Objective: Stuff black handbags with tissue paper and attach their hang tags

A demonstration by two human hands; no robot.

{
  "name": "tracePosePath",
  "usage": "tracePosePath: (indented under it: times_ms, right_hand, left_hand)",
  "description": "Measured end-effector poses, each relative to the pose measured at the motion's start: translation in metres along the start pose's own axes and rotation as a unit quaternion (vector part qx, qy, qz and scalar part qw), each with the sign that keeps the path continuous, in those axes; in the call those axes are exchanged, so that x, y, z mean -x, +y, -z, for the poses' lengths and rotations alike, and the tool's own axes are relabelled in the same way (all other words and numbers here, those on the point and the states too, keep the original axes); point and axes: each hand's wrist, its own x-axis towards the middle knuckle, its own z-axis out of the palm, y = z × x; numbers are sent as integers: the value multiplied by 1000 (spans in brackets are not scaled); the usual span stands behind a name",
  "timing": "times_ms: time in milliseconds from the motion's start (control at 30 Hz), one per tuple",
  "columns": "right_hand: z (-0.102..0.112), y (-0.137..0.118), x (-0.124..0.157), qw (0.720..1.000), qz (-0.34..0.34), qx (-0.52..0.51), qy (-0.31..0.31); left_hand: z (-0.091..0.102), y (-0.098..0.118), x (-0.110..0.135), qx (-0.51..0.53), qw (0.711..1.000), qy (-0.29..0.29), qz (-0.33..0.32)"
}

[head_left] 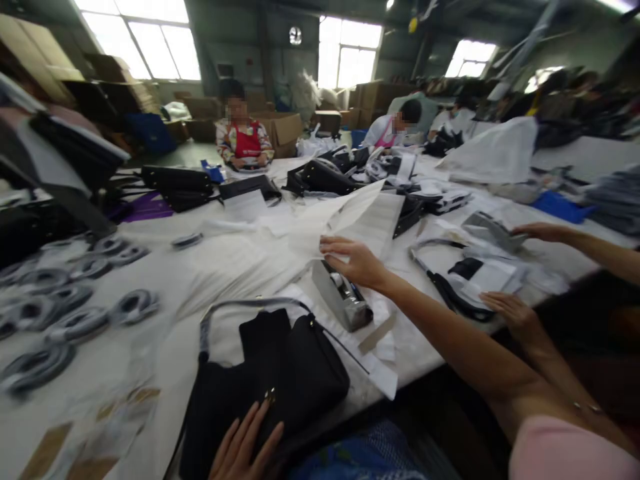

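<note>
My left hand (245,445) lies flat with its fingers apart on a black handbag (270,387) at the table's near edge; the bag has a grey strap (235,308). My right hand (356,261) reaches forward over a grey tape dispenser (343,299). Its fingers are stretched out and the fingertips touch white wrapping paper (370,217). I see nothing gripped in either hand.
A co-worker's two hands (517,317) (543,231) work on bag straps and paper at my right. Several coiled grey straps (75,293) lie on the left of the white table (200,267). Black bags (177,183) and seated people are at the far side.
</note>
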Motion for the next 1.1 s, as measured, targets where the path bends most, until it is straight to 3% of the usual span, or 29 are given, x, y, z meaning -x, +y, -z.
tracePosePath:
  times_ms: [67, 167, 267, 333, 400, 500, 600, 667, 867, 1100]
  right_hand:
    - [-20, -38, 20, 988, 74, 9, -136]
    - [-47, -80, 50, 935, 115, 32, -334]
    - [-73, -100, 74, 875, 127, 70, -462]
    - [-89, -106, 81, 847, 124, 104, -507]
    - [-105, -110, 82, 839, 94, 165, -510]
    - [-127, -111, 80, 854, 55, 229, -464]
    - [-144, -101, 86, 886, 74, 222, -401]
    - [-147, -92, 94, 892, 83, 218, -387]
    - [-135, -84, 113, 859, 110, 151, -478]
    - [-128, -87, 114, 844, 154, 24, -513]
  left_hand:
    - [7, 6, 0, -2, 1000, -16, 12]
    - [14, 10, -6, 0, 999, -30, 21]
    - [16, 10, -7, -11, 999, -25, 21]
    - [15, 10, -4, -23, 999, -24, 25]
    - [12, 10, 1, -27, 999, -27, 28]
    - [8, 9, 6, -21, 999, -29, 32]
    - [6, 8, 7, -7, 999, -30, 28]
    - [6, 8, 6, 2, 999, -32, 24]
    - [9, 9, 6, -8, 999, -23, 22]
    - [8, 6, 12, -11, 1000, -28, 3]
